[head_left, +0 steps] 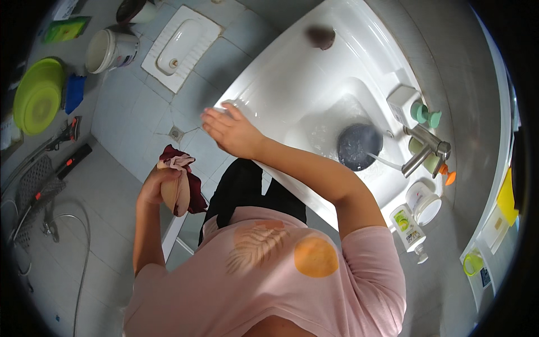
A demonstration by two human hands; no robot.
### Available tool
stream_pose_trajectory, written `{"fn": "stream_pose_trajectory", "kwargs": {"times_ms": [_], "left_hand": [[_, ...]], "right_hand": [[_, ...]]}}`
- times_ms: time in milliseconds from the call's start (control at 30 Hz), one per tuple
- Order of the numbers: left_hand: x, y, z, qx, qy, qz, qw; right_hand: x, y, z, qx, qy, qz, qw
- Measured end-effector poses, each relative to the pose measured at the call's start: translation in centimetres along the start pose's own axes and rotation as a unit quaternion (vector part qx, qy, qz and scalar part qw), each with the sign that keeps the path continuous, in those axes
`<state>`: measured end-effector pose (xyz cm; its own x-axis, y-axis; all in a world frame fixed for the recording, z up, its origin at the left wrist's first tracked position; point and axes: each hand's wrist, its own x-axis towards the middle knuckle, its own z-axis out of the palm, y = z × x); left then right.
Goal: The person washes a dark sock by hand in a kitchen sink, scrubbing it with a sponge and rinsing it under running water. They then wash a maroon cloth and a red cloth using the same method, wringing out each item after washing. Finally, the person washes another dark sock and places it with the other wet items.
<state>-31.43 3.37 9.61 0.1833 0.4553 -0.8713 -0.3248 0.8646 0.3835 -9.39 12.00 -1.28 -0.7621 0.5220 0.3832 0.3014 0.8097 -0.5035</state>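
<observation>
Clearly the white washbasin (314, 73) is the big surface; the right hand (233, 132) lies flat and open-fingered on its front rim, so steady there; the left hand (154, 185) grips the bunched cloth (179, 182) firmly beside the hip.

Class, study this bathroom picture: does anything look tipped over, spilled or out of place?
Yes. A small white bottle lies on its side on the counter right of the sink, while the bottles near the tap stand upright. Nothing looks spilled.

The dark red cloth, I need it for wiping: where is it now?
In the head view the dark red cloth is bunched in the left hand, left of the white sink, above the tiled floor.
</observation>
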Motion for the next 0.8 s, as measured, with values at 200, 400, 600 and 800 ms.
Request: {"fn": "stream_pose_trajectory", "kwargs": {"times_ms": [200,400,600,800], "left_hand": [[1.2,2.8,2.0,0.125,0.023,0.009,0.992],[3.4,9.0,9.3,0.549,-0.051,0.138,0.823],[8.4,10.7,18.0,0.810,-0.185,0.078,0.551],[13.7,5.1,19.2,0.809,-0.193,0.383,0.401]], "right_hand": [[1.6,6.4,-1.0,-0.008,0.015,-0.007,1.000],[0.6,8.1,-3.0,-0.137,0.155,0.182,0.961],[-10.8,4.7,-7.8,0.009,0.179,0.329,0.927],[-24.1,-2.8,-9.8,0.115,0.266,0.610,0.737]]}}
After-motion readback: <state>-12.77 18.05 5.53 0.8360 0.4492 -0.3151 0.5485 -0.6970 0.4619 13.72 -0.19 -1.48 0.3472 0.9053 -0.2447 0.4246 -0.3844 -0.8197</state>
